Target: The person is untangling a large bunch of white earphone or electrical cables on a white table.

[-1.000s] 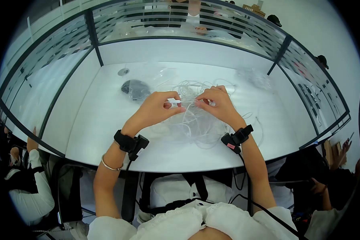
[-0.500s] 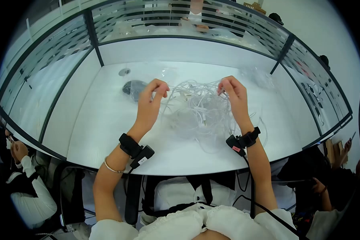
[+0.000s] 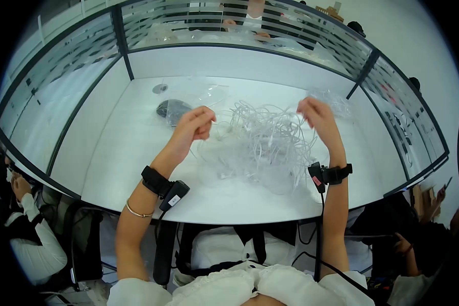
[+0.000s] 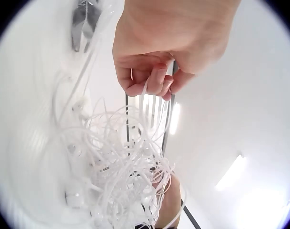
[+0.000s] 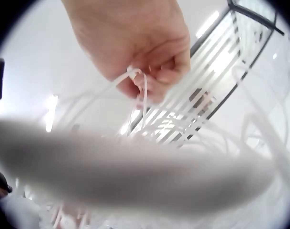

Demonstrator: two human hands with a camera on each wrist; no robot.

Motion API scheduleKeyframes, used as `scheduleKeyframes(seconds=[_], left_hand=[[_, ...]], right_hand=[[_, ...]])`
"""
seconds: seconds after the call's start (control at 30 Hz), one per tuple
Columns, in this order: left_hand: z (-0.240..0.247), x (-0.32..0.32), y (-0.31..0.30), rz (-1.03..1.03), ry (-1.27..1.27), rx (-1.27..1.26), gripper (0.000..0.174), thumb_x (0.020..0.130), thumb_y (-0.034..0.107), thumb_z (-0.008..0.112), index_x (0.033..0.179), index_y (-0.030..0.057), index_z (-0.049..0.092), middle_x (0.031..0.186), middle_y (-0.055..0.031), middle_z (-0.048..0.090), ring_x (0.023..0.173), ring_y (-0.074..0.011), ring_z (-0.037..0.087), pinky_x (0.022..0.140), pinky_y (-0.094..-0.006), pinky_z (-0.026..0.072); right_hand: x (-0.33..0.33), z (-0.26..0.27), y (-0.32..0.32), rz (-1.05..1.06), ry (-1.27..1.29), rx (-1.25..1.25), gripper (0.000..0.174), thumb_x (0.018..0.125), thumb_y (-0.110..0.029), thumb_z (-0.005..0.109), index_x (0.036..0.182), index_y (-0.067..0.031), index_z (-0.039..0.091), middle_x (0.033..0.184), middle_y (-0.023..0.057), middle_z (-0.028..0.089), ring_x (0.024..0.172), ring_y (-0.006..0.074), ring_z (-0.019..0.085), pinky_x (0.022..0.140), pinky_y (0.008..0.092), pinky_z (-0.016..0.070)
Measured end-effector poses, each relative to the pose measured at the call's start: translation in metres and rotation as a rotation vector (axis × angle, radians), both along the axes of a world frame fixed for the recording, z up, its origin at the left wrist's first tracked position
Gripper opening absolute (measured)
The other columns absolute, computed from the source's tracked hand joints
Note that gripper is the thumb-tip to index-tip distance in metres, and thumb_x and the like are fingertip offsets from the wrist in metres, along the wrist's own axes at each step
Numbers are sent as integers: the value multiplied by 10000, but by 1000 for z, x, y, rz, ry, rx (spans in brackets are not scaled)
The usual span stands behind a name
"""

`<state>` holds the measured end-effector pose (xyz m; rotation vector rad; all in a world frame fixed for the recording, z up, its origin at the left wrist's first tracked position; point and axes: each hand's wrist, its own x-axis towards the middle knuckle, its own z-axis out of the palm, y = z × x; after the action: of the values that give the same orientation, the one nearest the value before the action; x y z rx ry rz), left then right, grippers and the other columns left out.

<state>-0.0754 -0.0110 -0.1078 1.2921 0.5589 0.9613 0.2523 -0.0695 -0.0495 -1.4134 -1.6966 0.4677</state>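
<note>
A loose tangle of thin white cables [image 3: 270, 135] spreads between my two hands over the white table. On its left side my left hand [image 3: 191, 128] pinches a strand of white cable [image 4: 143, 101], with the fingers curled, as the left wrist view shows. At the right, my raised right hand [image 3: 319, 120] pinches a looped white cable [image 5: 145, 98] between thumb and fingers. White connectors show among the strands, but most cable ends are buried in the tangle. A blurred pale shape [image 5: 135, 171] fills the lower foreground of the right wrist view.
Left of the tangle lies a dark rounded object [image 3: 164, 108] partly under a clear plastic bag [image 3: 178, 111]. More crumpled clear plastic [image 3: 336, 102] lies at the back right. Low partitions [image 3: 239, 62] enclose the table's back and sides. People sit beyond them.
My hands have moved apart from close together at the middle, the right one farther right. The cable tangle has spread and shifted right. A white piece held in my left hand earlier no longer shows there.
</note>
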Motion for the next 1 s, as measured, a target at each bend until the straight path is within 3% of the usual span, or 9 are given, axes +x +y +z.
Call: scheduleKeyframes(seconds=[0.17, 0.27, 0.33, 0.4, 0.5, 0.63, 0.77, 0.87, 1.0], left_hand=[[2, 10, -11, -11, 95, 75, 273, 984, 229, 510, 753, 123, 411, 591, 97, 252, 490, -24, 196, 448, -222, 155], [8, 8, -18, 87, 55, 130, 264, 992, 217, 492, 757, 120, 420, 578, 95, 255, 481, -17, 198, 448, -216, 157], [5, 3, -16, 85, 45, 190, 245, 1002, 237, 472, 804, 94, 495, 545, 92, 270, 461, -16, 201, 444, -215, 170], [9, 5, -22, 99, 54, 234, 252, 1006, 253, 463, 842, 77, 537, 528, 90, 278, 454, -15, 207, 442, -214, 177], [14, 6, -28, 112, 34, 281, 277, 1011, 268, 454, 892, 54, 584, 518, 88, 294, 448, -17, 226, 445, -211, 183], [27, 2, -29, 118, -6, 374, 278, 1007, 264, 465, 910, 41, 598, 519, 89, 297, 450, -14, 231, 448, -209, 185], [62, 2, -20, 195, 66, 485, 268, 1006, 241, 468, 929, 22, 603, 523, 96, 296, 452, -11, 225, 451, -212, 179], [97, 10, -11, 292, 41, 564, 258, 1001, 235, 481, 933, 19, 605, 527, 97, 298, 458, -13, 235, 456, -210, 184], [143, 21, 10, 391, -131, 626, 262, 990, 241, 509, 915, 16, 620, 532, 90, 314, 471, -13, 256, 463, -210, 201]], right_hand=[[-44, 24, -32, 55, -423, -379, 196, 907, -238, 556, 904, -53, 622, 774, 84, 610, 719, 175, 615, 627, 296, 463], [-56, 25, -38, 45, -527, 199, 187, 878, -209, 624, 997, -66, 613, 953, 74, 649, 903, 189, 617, 708, 295, 478], [-72, 39, -35, 195, -576, 404, 349, 792, -108, 640, 1136, -70, 592, 1157, 75, 610, 1054, 228, 563, 936, 364, 432], [-93, 36, -30, 486, -292, 449, 402, 797, -106, 612, 1195, -68, 563, 1099, 99, 605, 1031, 271, 563, 895, 361, 454], [-110, 27, -26, 550, -247, 137, 498, 829, -163, 623, 1308, -76, 515, 1158, 94, 611, 983, 207, 586, 879, 341, 465], [-120, 6, 0, 381, -261, 59, 475, 886, -271, 620, 1315, -88, 531, 1078, 77, 638, 744, 159, 584, 639, 284, 474], [-121, 10, 18, 418, -184, -67, 373, 878, -301, 642, 1205, -121, 630, 836, 57, 641, 585, 120, 529, 581, 268, 446], [-123, 33, 7, 256, -238, 71, 354, 855, -327, 645, 1160, -147, 632, 807, 72, 666, 650, 231, 617, 638, 332, 485], [-114, 45, 9, 77, -326, 154, 339, 835, -326, 664, 1139, -180, 628, 744, 66, 636, 661, 254, 620, 628, 346, 482]])
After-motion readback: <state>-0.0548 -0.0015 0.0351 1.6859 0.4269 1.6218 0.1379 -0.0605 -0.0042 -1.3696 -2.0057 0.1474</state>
